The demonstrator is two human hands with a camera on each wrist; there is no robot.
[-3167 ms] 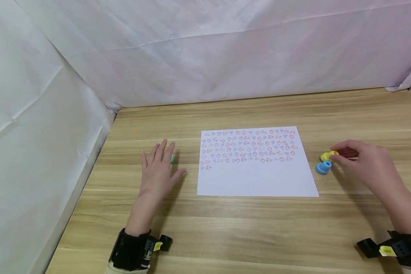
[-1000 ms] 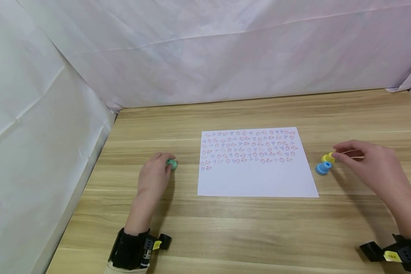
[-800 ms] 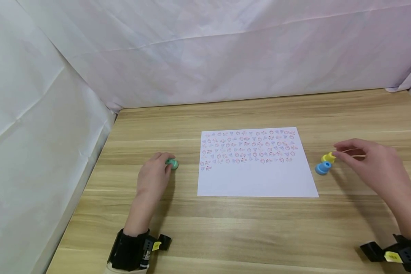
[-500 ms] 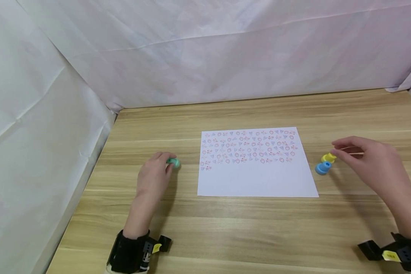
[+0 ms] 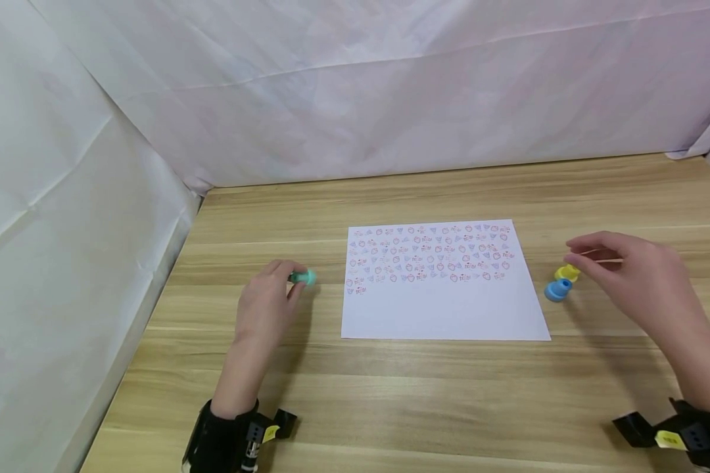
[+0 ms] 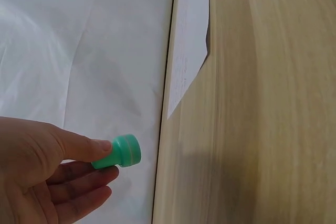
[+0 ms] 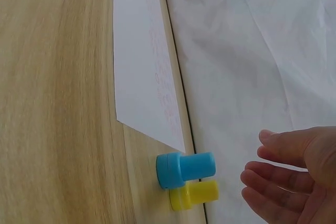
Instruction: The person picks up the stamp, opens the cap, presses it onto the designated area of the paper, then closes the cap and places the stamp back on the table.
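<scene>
1. The left hand is near the front left of the table. Its thumb and fingers pinch a small green stamp, which seems lifted a little above the wood, just left of the paper.
2. The right hand is at the right side. Its fingers are relaxed and a little apart, and they hold nothing. They are near the yellow stamp but do not touch it.
3. The blue stamp and the yellow stamp stand side by side on the table, just beside the right edge of the paper.
4. The sheet of paper lies flat in the middle. Its far part is filled with rows of small red and blue prints, and one more row begins at the left. The near half is white.
5. My judgement: the stamping is about half done. The near part of the sheet is left to fill, and the green stamp is not yet over the paper.
</scene>
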